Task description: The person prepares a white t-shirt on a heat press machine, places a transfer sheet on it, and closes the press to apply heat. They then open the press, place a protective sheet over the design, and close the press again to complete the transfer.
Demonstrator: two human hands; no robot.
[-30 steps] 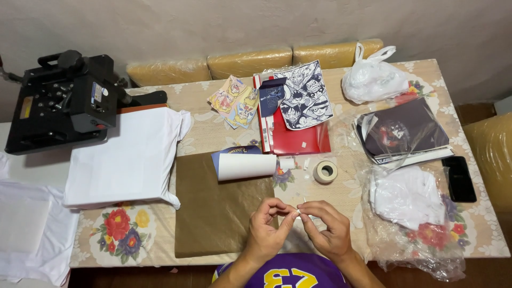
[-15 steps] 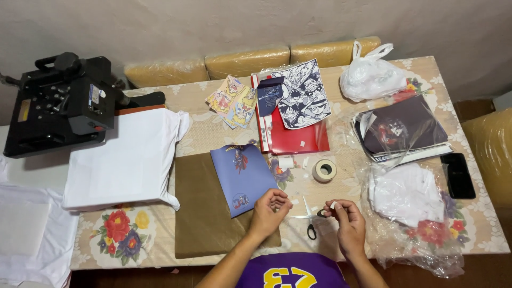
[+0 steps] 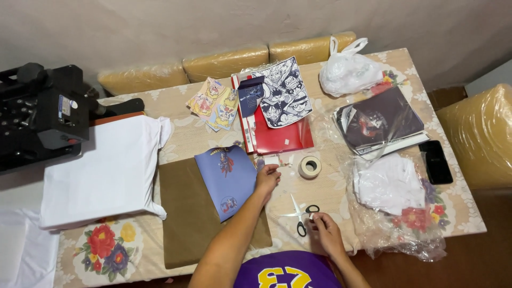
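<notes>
- The left hand (image 3: 267, 178) reaches forward, its fingers loosely curled, tips touching the right edge of the blue printed sheet (image 3: 226, 180).
- A roll of tape (image 3: 310, 167) sits just right of those fingers.
- The right hand (image 3: 326, 233) rests with fingertips pinched at the black handles of the scissors (image 3: 300, 213), blades pointing away.

On the table (image 3: 186, 138), 1 pair of scissors (image 3: 300, 213), 1 roll of tape (image 3: 310, 167), 1 blue printed sheet (image 3: 226, 181) and 1 brown sheet (image 3: 186, 224) are counted. 1 heat press (image 3: 40, 114), 1 white shirt (image 3: 101, 173), 1 red folder (image 3: 277, 136), 1 black phone (image 3: 436, 161) and 1 white knotted bag (image 3: 349, 69) are seen. 2 hands are in view: left hand (image 3: 266, 178), right hand (image 3: 326, 234). Pastel prints (image 3: 214, 102) number perhaps 3; overlap blurs the count.
</notes>
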